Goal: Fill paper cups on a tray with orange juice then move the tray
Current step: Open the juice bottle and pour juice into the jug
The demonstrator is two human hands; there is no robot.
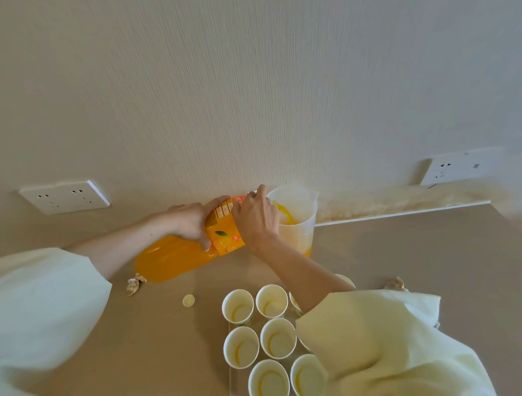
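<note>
One large plastic orange juice bottle (173, 257) lies tipped almost flat above the beige counter (401, 249), just below the centre of the view. Its base points to 8 o'clock and its neck to 2 o'clock. The left hand (190, 221) wraps round the labelled middle, fingers curled over the top. The right hand (256, 218) clasps the neck end, hiding the mouth. Juice runs into one translucent measuring jug (297, 217), which stands at 3 o'clock of the right hand against the wall (259, 78). A shallow orange layer sits in the jug's base.

At 5 o'clock of the view a white tray (234, 388) carries the paper cups (237, 306). Six show whole, standing upright in close rows, and at least two more peek out at the edge of the right forearm and its pale sleeve. How much they hold cannot be told.

One round bottle cap (188, 300) lies on the counter at 9 o'clock of the tray. Two crumpled wrappers lie apart, the first wrapper (135, 283) below the bottle's base and the second wrapper (395, 284) at 2 o'clock of the tray. Two white wall sockets show, the left socket (65, 196) at 9 o'clock of the view and the right socket (455, 170) at 3 o'clock.
</note>
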